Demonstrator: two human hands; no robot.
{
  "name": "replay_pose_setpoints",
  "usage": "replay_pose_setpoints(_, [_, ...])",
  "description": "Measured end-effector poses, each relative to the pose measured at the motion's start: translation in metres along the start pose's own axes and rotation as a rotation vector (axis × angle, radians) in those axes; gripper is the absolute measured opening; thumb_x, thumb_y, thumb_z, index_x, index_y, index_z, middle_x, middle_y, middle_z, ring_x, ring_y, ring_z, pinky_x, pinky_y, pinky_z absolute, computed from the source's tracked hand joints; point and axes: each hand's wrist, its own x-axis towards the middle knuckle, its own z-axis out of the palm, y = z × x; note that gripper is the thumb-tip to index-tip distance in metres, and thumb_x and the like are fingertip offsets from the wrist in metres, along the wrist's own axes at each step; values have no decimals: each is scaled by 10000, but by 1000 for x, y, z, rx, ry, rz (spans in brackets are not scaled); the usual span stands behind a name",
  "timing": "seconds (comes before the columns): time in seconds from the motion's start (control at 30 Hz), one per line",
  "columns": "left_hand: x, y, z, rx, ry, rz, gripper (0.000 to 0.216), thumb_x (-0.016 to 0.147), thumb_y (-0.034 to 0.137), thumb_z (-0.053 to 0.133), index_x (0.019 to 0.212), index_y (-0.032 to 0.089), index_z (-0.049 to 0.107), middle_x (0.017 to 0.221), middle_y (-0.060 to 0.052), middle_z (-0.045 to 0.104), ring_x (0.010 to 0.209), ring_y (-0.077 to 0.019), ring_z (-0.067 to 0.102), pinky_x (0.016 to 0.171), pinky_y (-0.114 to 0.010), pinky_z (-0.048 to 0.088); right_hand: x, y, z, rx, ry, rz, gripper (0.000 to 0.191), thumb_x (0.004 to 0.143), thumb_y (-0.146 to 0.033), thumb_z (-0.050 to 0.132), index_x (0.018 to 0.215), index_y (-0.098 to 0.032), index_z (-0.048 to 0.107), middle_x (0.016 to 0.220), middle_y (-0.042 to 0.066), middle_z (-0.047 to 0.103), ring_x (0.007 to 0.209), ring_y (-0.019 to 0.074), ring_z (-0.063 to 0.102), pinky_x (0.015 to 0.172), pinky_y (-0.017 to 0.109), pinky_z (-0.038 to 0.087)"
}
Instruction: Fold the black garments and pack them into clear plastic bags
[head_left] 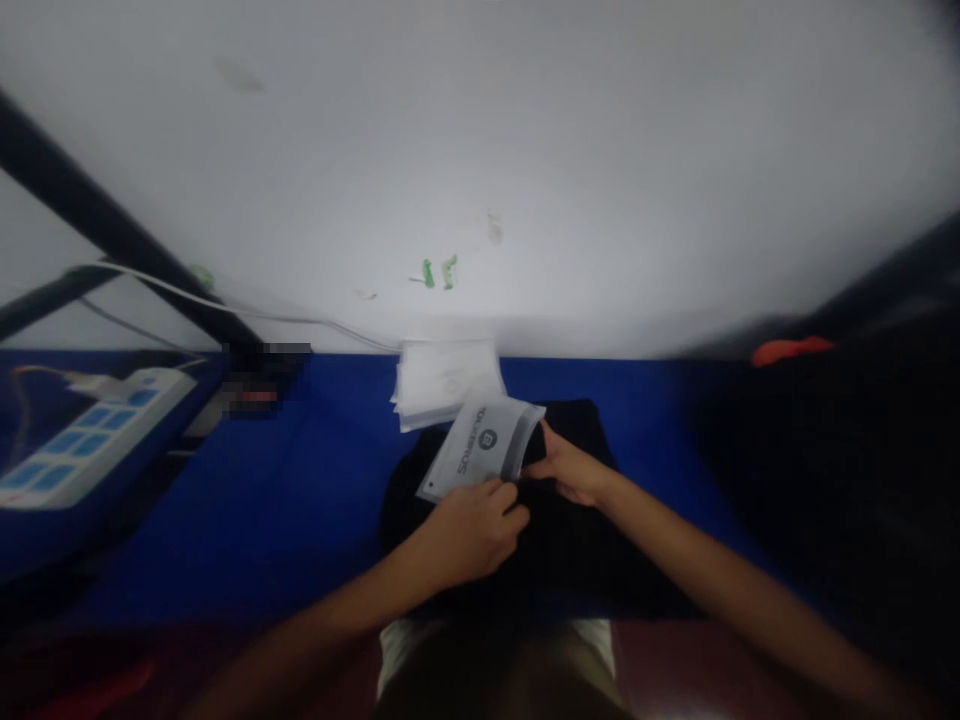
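Printed bag (480, 425), being held just below mid-view, over a dark item (562, 535) and at 5 o'clock from a stack of pale packets (444, 382). Seemingly handling the gray-banded end (517, 445); probably calling next for steadying the near edge at 6 o'clock while working along that end. Pointing the banded end toward 3 o'clock; apparently running its long axis from 7 toward 1 o'clock, though bending and partly hiding behind fingers. Curling the left hand (484, 525) at the near edge, seemingly pinching it. Spreading the right hand's (571, 467) thumb and fingers apart beside the banded end; unable to tell about any grip there.
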Motion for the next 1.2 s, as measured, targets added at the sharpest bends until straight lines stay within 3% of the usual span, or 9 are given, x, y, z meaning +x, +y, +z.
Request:
replay_pose_setpoints(0.27, [6,7,-2,62,61,21,35,861,152,550,882,165,574,836,-48,580,753,-206,568,559,-314,423,13,21,21,196,211,-176,675,616,-127,738,1213,-278,461,954,-11,711,875,201,697,802,328,559])
replay_pose_setpoints(0.47, [18,15,5,48,61,77,50,875,153,537,870,154,587,834,-50,590,731,-199,569,550,-320,423,16,29,23,-20,256,-301,708,607,-122,761,1209,-249,409,1059,27,691,966,215,669,858,349,538])
replay_pose_setpoints(0.57, [18,17,4,-3,110,73,91,902,196,523,896,153,603,812,-53,587,719,-192,565,563,-310,432,15,29,14,-11,215,-257,724,627,-179,781,1253,-245,423,1085,40,698,972,226,671,880,374,530])
replay_pose_setpoints(0.67, [11,8,0,-148,260,67,163,927,275,516,983,162,619,830,-51,595,754,-184,572,638,-309,477,10,24,6,73,200,-188,662,647,-250,804,1231,-232,493,1070,53,713,955,242,680,873,392,532])
replay_pose_setpoints(0.73, [6,-5,-1,-262,416,-20,179,922,272,530,1041,171,617,910,-63,606,848,-191,584,743,-326,507,4,18,4,86,195,-166,648,625,-250,832,1201,-227,536,1053,53,721,940,245,686,867,393,534])
replay_pose_setpoints(0.83, [1,-27,5,-463,642,-390,310,899,281,579,1198,203,565,1141,-96,589,1082,-233,554,916,-397,490,-7,11,4,71,174,-126,671,585,-242,864,1190,-231,573,1013,46,733,908,253,697,854,413,543])
replay_pose_setpoints(0.93, [3,-41,17,-939,660,-719,506,851,358,655,1309,222,489,1327,-125,532,1173,-264,544,946,-423,485,-15,9,7,97,168,-108,617,644,-334,842,1201,-244,590,978,39,742,894,256,707,857,433,544])
replay_pose_setpoints(1.07, [9,-41,23,-1590,688,-910,561,814,343,714,1314,235,484,1381,-119,533,1177,-247,579,949,-367,491,-20,12,9,125,127,-139,552,696,-390,810,1191,-246,612,1027,40,739,976,249,694,921,423,513])
replay_pose_setpoints(1.2, [12,-38,17,-1745,736,-909,530,766,304,772,1246,203,569,1266,-101,630,1096,-222,629,916,-317,501,-24,15,6,159,112,-71,497,631,-313,858,1074,-209,659,982,44,750,926,237,705,925,412,513])
